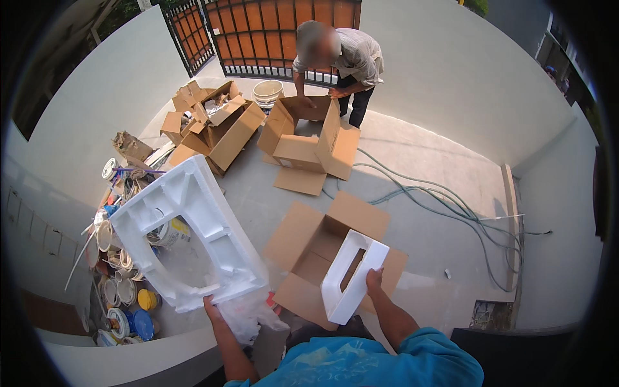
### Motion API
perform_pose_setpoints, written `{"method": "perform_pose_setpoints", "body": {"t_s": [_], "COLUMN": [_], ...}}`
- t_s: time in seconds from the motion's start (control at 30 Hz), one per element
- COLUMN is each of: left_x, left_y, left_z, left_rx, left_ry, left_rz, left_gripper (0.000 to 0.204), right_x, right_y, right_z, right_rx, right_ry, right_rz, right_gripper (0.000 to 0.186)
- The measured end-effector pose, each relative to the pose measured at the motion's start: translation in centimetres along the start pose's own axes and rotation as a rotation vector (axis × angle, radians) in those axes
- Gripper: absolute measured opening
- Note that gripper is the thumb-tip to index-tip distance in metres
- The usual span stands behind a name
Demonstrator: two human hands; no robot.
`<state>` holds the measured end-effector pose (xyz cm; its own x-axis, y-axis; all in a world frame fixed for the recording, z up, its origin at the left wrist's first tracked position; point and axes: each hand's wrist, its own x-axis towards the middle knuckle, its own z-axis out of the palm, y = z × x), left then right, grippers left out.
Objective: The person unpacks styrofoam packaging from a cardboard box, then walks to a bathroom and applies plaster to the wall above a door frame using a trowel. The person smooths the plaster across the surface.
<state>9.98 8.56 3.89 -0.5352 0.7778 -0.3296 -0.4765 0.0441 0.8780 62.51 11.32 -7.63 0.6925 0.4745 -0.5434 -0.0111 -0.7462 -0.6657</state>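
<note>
A big white foam packing frame (225,248) with a large opening in its middle is in my left hand (212,309), which grips its lower edge and holds it tilted up on the left. My right hand (374,280) is closed on the edge of a smaller white foam packing piece (334,293) with a long slot. That piece is over an open cardboard box (358,216) standing before me with its flaps spread, and hides part of the box's inside. Crumpled clear plastic wrap (251,317) lies below the big frame, close to my left forearm.
Across from me a person (354,58) bends over another open cardboard box (303,155). Discarded cartons (235,138) are heaped beside a white bucket (267,91). Paint tubs (144,324) and clutter line the left wall; a green hose (445,193) coils on the right.
</note>
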Motion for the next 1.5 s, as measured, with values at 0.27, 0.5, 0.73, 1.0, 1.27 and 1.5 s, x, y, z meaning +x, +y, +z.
{"method": "perform_pose_setpoints", "body": {"t_s": [0.27,0.5,0.73,1.0,1.27,1.5], "left_x": [-1.2,-3.1,-3.1,-3.2,-3.9,-4.5], "left_y": [0.6,2.3,2.0,1.9,2.1,2.4], "left_z": [1.3,3.8,4.0,3.7,4.0,4.5], "left_rx": [-0.026,-0.086,-0.093,-0.108,-0.116,-0.132], "left_ry": [0.06,0.106,0.073,0.084,0.114,0.121], "left_rz": [-0.043,-0.057,-0.104,-0.129,-0.142,-0.141], "left_gripper": [0.04,0.031,0.039,0.041,0.044,0.046], "right_x": [2.4,5.5,4.4,2.7,3.0,5.4], "right_y": [1.7,0.8,-2.1,-3.1,-1.4,0.5], "right_z": [-0.9,-3.5,-5.9,-5.2,-2.1,1.3], "right_rx": [0.186,0.394,0.469,0.55,0.408,0.202], "right_ry": [0.015,0.032,-0.013,-0.063,-0.075,0.067], "right_rz": [-0.014,-0.127,-0.181,-0.173,-0.214,-0.223], "right_gripper": [0.068,0.052,0.05,0.047,0.051,0.059]}}
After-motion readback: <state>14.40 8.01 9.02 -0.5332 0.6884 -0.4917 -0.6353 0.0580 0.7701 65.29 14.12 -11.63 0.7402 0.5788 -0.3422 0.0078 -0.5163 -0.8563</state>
